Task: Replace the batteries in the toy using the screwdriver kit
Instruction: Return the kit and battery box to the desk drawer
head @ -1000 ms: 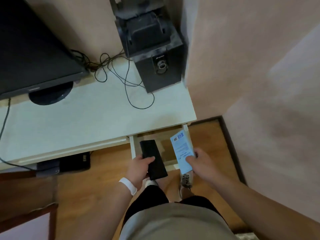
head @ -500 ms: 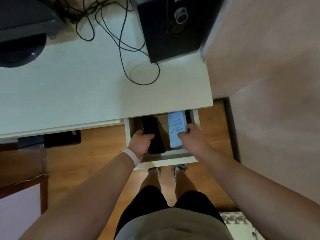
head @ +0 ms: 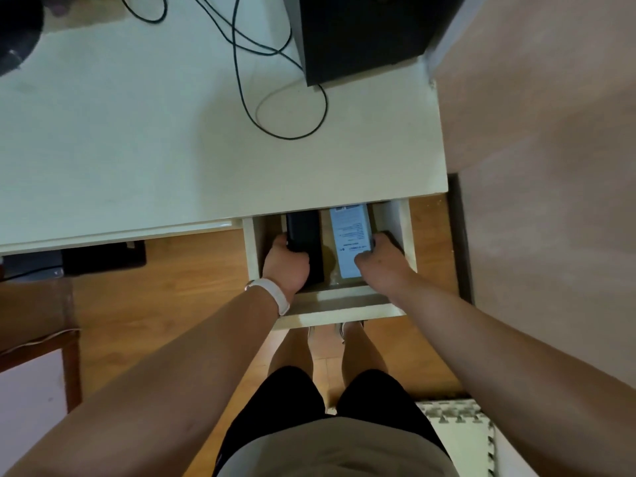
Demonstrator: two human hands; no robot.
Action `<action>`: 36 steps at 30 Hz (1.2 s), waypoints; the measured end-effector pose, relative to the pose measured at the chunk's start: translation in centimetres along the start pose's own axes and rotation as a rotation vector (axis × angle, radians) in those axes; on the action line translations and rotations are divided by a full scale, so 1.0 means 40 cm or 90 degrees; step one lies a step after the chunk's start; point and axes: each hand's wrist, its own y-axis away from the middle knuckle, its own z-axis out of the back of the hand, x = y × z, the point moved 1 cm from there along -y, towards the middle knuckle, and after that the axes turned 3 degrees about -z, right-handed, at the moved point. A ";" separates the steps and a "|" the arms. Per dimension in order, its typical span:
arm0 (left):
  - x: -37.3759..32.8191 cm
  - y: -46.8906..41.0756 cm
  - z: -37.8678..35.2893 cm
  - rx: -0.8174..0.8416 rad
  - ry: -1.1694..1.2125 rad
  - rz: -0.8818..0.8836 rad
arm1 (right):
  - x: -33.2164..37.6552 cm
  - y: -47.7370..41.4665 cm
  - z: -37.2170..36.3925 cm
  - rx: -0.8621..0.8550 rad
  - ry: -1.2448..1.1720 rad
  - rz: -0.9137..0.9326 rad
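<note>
Case gripped by left hand, box by right hand, both pointing into drawer.

A drawer stands open under the right front edge of a desk. Inside it a flat case lies on the left and a printed box on the right, side by side and apart. The left hand grips the case, the right hand the box. A speaker sits at the desk's back right, a looped cable before it
</note>
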 end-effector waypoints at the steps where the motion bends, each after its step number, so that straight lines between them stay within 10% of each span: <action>1: -0.003 0.013 0.002 0.005 0.010 -0.021 | -0.002 0.005 0.005 0.005 -0.003 0.021; 16: 0.100 0.194 0.172 -0.036 -0.195 -0.352 | -0.146 0.185 0.128 -0.111 0.309 0.319; 36: 0.209 0.181 0.238 -0.091 -0.383 -0.394 | -0.203 0.150 0.207 -0.146 0.426 0.322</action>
